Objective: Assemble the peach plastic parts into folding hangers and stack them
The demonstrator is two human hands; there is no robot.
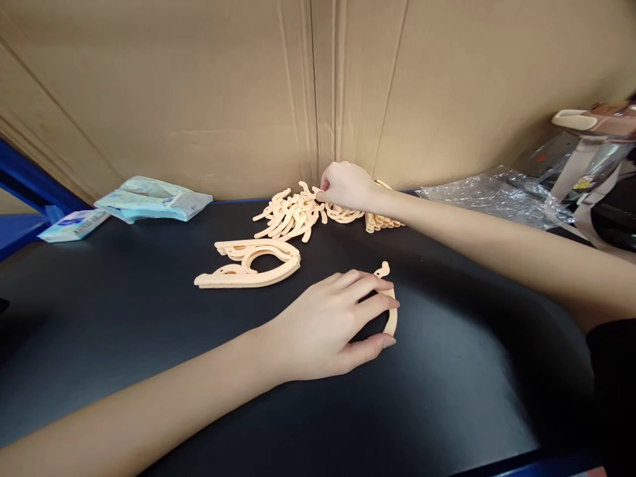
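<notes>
My left hand (322, 324) rests on the black table, its fingers and thumb closed around a curved beige plastic piece (392, 322). One hooked end with a small hole shows beyond the fingers; part of the piece is hidden. Farther back, my right hand (348, 185) is at a pile of wavy beige pieces (293, 213), its fingertips pinched together at the pile's right edge. What they hold, if anything, is hidden. To the left of my left hand lies a stack of beige folding hangers (268, 279), laid flat.
Behind my right hand are ring-like beige parts (342, 214) and a row of stacked beige pieces (380, 222). Tissue packs (152, 199) lie at back left. Clear plastic wrap (487, 195) and a strapped bottle (591, 156) stand at right. Cardboard (199, 99) walls the back.
</notes>
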